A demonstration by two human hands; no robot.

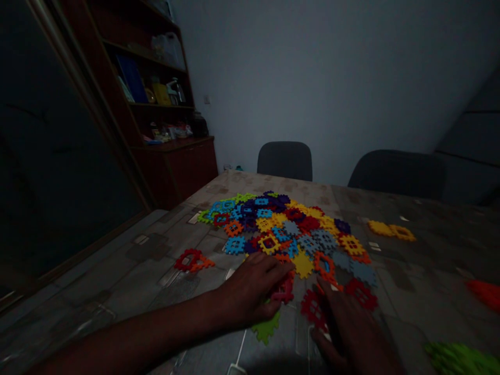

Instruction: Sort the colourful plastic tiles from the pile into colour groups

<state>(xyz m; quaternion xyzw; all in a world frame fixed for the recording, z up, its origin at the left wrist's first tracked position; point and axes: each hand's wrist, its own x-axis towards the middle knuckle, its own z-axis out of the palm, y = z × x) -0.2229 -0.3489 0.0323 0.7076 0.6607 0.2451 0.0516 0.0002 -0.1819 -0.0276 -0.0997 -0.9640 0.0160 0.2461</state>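
Observation:
A heap of colourful plastic waffle-shaped building pieces [285, 232] lies in the middle of a patterned table cover [156, 291]. My left hand [250, 289] rests palm down on the heap's near edge, beside a red piece [284, 289]. A green piece [266, 327] sticks out below that hand. My right hand [344, 333] lies with spread fingers next to another red piece [312, 310]. Neither hand visibly grips anything, though the palms hide what lies beneath them.
Loose pieces lie apart from the heap: red and orange [191, 260] at left, yellow [390, 230] at right. Orange [484, 294] and green [457, 358] pieces sit at the right edge of view. A white cable [239, 351] runs near me. Two dark chairs [284, 161] and a wooden shelf unit [156, 104] stand beyond.

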